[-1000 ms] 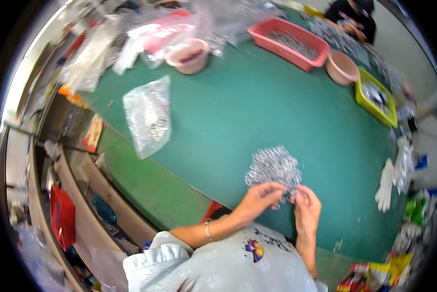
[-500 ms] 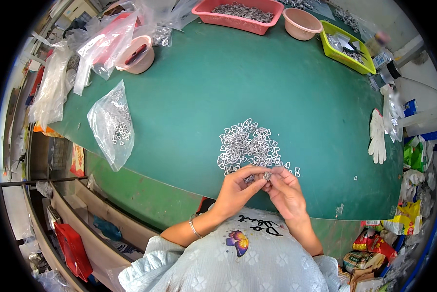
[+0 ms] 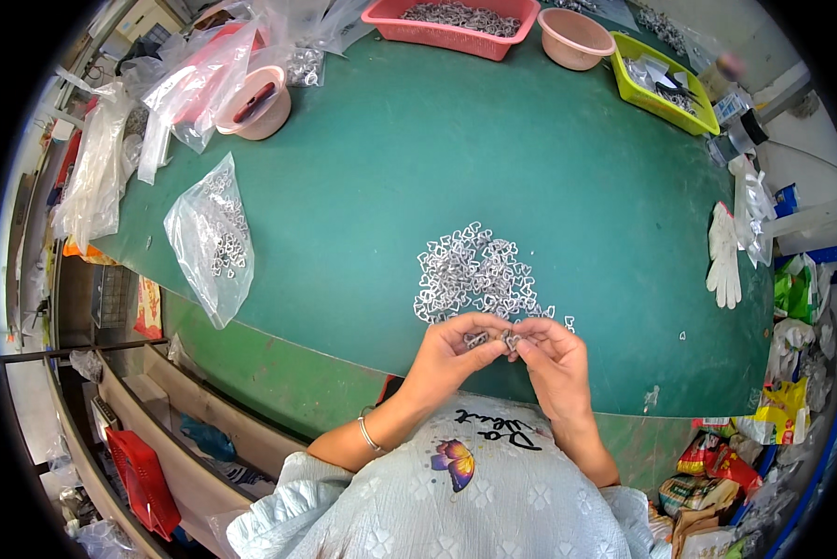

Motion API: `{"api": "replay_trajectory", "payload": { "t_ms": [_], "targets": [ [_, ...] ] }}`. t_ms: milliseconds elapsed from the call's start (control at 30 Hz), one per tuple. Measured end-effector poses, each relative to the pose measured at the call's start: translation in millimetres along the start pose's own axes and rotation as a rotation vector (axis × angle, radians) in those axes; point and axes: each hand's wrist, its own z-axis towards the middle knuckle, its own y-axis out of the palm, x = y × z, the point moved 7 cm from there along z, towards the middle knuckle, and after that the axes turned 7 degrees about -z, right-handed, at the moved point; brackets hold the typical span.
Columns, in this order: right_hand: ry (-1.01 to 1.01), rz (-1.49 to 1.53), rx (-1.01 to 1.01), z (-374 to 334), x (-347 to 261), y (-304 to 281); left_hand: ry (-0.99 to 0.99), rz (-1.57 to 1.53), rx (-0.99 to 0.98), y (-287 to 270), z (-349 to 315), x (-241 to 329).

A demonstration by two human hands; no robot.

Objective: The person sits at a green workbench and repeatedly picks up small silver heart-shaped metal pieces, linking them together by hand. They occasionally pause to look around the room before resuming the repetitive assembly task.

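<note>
A smooth green desk (image 3: 344, 177); far, a pink rectangular plastic tub (image 3: 451, 39); left, a crinkled clear plastic bag (image 3: 195, 238). Near, a heap of silvery heart-shaped metal links (image 3: 474, 275); just before it, left hand (image 3: 448, 359) and right hand (image 3: 558, 365), both grips pinching small grey metal pieces (image 3: 511, 342).

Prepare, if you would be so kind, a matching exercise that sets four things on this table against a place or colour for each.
Things:
1. Glove
2. Heap of small metal pieces
3. Farthest-right tray
4. Nearest clear bag

Places and colours:
A. Yellow-green
B. On the left part of the table
C. White
D. Just beyond the left hand and right hand

Pairs: 1-C, 2-D, 3-A, 4-B
</note>
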Motion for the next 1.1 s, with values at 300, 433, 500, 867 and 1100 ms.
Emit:
{"api": "replay_trajectory", "payload": {
  "t_ms": [300,433,500,867,1100],
  "targets": [
    [0.059,0.160,-0.044,-1.7,8.5,-1.3,-0.128,-0.392,-0.105,1.3,0.8,-7.7],
    [0.151,0.328,-0.101,-2.2,11.4,1.8,-0.181,-0.469,-0.168,8.7,-2.3,-6.7],
    [0.173,0.376,-0.116,-2.8,12.2,3.3,-0.181,-0.487,-0.185,10.7,-2.8,-5.9],
    [0.292,0.583,-0.142,-4.5,19.2,6.6,-0.158,-0.437,-0.167,13.9,-6.0,1.3],
    [0.285,0.490,-0.120,-4.4,20.8,9.0,0.004,-0.037,-0.004,12.6,-6.4,13.9]
  ]
}}
